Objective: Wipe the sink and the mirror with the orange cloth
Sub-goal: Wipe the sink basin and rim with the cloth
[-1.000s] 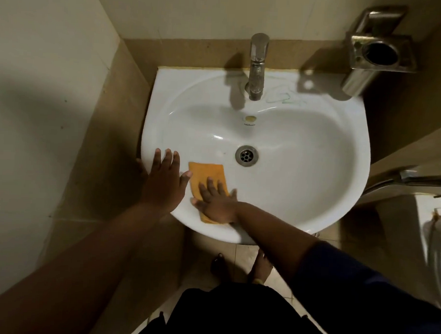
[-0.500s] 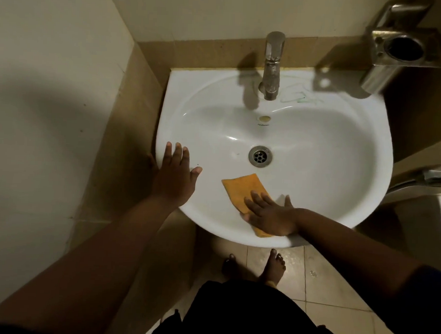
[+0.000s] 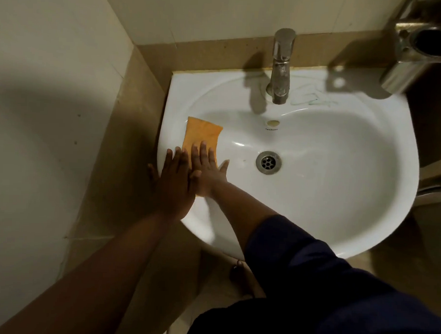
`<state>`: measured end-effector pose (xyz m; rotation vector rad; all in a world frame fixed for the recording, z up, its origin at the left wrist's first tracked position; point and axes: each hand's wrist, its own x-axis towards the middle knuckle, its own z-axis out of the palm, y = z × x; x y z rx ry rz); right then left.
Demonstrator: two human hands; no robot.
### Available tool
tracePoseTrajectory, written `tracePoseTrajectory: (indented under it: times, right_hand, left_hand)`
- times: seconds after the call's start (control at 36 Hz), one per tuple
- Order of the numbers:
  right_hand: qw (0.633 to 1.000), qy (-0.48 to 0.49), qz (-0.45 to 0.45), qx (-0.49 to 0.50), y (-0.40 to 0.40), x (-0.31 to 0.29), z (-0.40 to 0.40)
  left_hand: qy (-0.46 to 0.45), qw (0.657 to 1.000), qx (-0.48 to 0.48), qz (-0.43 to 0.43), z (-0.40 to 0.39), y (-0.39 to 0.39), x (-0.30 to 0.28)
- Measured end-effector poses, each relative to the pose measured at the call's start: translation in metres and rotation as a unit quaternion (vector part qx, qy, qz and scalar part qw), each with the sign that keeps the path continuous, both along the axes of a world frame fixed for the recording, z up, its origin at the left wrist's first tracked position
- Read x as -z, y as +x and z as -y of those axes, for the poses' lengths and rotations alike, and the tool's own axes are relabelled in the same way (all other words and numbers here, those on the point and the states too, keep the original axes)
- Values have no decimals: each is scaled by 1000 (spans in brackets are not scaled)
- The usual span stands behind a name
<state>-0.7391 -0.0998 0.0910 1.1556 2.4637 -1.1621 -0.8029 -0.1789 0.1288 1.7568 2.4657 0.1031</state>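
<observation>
A white oval sink [image 3: 339, 197] fills the middle of the head view, with a metal drain [image 3: 268, 162] at its bottom. The orange cloth [image 3: 203, 137] lies flat on the left slope of the basin. My right hand [image 3: 209, 170] presses on its near end with straight fingers. My left hand [image 3: 172, 183] rests flat on the sink's left rim, right beside the right hand and partly overlapping it. No mirror is in view.
A chrome tap [image 3: 281, 66] stands at the back of the sink, with faint green marks on the ledge to its right. A steel holder [image 3: 421, 49] juts from the wall at upper right. Tiled walls close in on the left. My bare feet [image 3: 245, 279] show below.
My right hand has slid the orange cloth from the front of the basin near the drain over to the left side, next to my left hand. The camera has shifted too.
</observation>
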Motion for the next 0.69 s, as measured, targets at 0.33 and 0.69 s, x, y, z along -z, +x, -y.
tracePoseTrajectory:
  times: [0.33,0.69]
  right_hand:
    - [988,-29,117,-95,81,-4,19]
    - [995,7,98,8,57,22,0]
  left_hand:
    - [-57,997,-20,-40,-12,-5,-6]
    - [1,999,10,-53,-37,-16,6]
